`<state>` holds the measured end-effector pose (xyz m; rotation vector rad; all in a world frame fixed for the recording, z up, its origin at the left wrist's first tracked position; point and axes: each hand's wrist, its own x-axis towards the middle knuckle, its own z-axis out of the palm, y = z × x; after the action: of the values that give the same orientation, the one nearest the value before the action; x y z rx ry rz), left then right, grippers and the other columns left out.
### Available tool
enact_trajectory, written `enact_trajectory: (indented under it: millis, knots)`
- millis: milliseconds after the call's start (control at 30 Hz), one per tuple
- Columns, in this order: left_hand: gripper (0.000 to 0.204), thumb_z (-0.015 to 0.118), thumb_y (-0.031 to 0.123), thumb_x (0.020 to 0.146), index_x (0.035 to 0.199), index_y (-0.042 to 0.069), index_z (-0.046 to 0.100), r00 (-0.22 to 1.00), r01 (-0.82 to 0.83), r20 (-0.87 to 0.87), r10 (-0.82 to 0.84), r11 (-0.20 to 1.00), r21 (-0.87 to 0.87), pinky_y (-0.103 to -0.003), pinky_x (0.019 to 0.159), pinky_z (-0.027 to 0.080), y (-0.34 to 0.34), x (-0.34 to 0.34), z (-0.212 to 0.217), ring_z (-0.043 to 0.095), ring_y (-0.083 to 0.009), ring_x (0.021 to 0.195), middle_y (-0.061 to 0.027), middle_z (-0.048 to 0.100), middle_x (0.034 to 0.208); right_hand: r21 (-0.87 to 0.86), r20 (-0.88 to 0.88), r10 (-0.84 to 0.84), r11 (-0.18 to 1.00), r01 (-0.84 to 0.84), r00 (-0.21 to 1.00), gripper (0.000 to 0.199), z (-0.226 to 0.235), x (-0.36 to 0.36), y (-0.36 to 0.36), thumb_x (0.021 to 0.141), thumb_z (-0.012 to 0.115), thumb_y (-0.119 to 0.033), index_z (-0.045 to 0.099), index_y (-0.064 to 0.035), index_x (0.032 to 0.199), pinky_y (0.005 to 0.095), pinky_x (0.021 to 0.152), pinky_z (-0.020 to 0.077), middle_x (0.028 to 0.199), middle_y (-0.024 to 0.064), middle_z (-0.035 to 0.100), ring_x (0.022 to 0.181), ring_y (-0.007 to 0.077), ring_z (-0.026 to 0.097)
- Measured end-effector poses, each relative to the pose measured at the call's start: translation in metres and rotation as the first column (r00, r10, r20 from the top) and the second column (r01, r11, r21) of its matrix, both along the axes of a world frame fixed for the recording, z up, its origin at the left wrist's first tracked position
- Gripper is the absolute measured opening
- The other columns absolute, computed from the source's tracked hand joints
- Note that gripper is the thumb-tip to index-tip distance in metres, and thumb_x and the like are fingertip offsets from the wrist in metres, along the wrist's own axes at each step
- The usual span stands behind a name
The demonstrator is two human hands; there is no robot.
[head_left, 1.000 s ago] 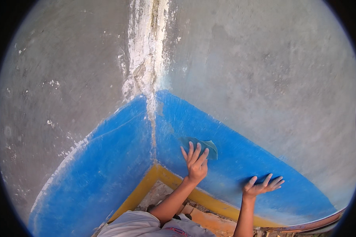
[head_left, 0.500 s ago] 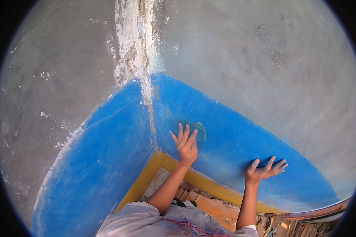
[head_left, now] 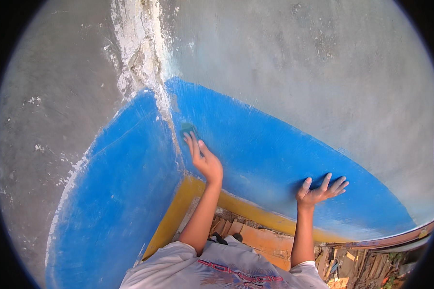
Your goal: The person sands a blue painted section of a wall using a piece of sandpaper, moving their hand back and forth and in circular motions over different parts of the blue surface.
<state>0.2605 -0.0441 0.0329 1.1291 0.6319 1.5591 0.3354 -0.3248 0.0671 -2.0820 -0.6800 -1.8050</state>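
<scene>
Sheet point(head_left: 187, 128) close by the crumbling corner seam point(head_left: 164, 107), and that rough edge is the danger!
Here's the left hand point(head_left: 208, 163), just right of the seam, fingers extended, seemingly pressing the thin green sheet to the blue paint band point(head_left: 260, 149) rather than gripping it; the right hand point(head_left: 316, 194), well right of the seam, is splayed against that same blue, nothing visible in its grasp. Any stray leftward could, I'd judge, snag the sheet on the seam's flaking edge, tearing it or knocking flakes loose. And with extended fingers alone on it, uneven pressure might let it skid free.
</scene>
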Motion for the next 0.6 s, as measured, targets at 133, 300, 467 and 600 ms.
enact_trajectory:
  millis: [133, 300, 467, 600]
  knots:
    - [0.035, 0.048, 0.012, 0.1, 0.131, -0.002, 0.059, 0.989, 0.017, -0.145, 0.041, 0.928, 0.373, -0.065, 0.115, 0.009, -0.017, -0.006, 0.055, 0.026, -0.0414, 0.145, -0.022, 0.046, 0.146, 0.019, -0.001, 0.036, 0.999, -0.036, 0.999, 0.061, -0.003, 0.001, 0.002, 0.096, 0.052, -0.042, 0.041, -0.0112, 0.147, 0.0625, 0.115, 0.0017, 0.158, 0.0262, 0.021, 0.147, 0.0462, 0.012]
    - [0.037, 0.046, 0.013, 0.101, 0.132, -0.007, 0.056, 0.909, 0.261, -0.406, 0.091, 0.636, 0.726, -0.063, 0.115, 0.011, -0.045, -0.018, -0.03, 0.027, -0.0423, 0.144, -0.0229, 0.044, 0.147, 0.009, 0.02, 0.052, 0.999, -0.052, 0.998, 0.06, -0.001, 0.002, 0.003, 0.095, 0.053, -0.041, 0.042, -0.011, 0.146, 0.0622, 0.115, 0.0012, 0.158, 0.0262, 0.021, 0.147, 0.0454, 0.012]
    - [0.038, 0.053, 0.006, 0.095, 0.132, 0.001, 0.059, 0.967, -0.063, -0.215, 0.135, 0.948, 0.312, -0.066, 0.114, 0.01, 0.0, -0.008, 0.018, 0.027, -0.0422, 0.144, -0.021, 0.044, 0.148, 0.024, 0.015, 0.063, 0.998, -0.064, 0.998, 0.058, -0.002, 0.0, 0.006, 0.094, 0.053, -0.04, 0.044, -0.0116, 0.144, 0.0621, 0.115, 0.002, 0.157, 0.0257, 0.022, 0.147, 0.0456, 0.013]
    - [0.037, 0.052, 0.005, 0.095, 0.131, 0.002, 0.06, 0.95, 0.065, -0.291, 0.114, 0.838, 0.542, -0.067, 0.113, 0.009, -0.031, -0.008, 0.045, 0.026, -0.0417, 0.145, -0.0203, 0.045, 0.147, 0.033, 0.015, 0.053, 0.998, -0.054, 0.998, 0.058, -0.009, 0.003, 0.0, 0.094, 0.054, -0.04, 0.045, -0.0116, 0.144, 0.0624, 0.115, 0.0029, 0.157, 0.0259, 0.024, 0.147, 0.0459, 0.014]
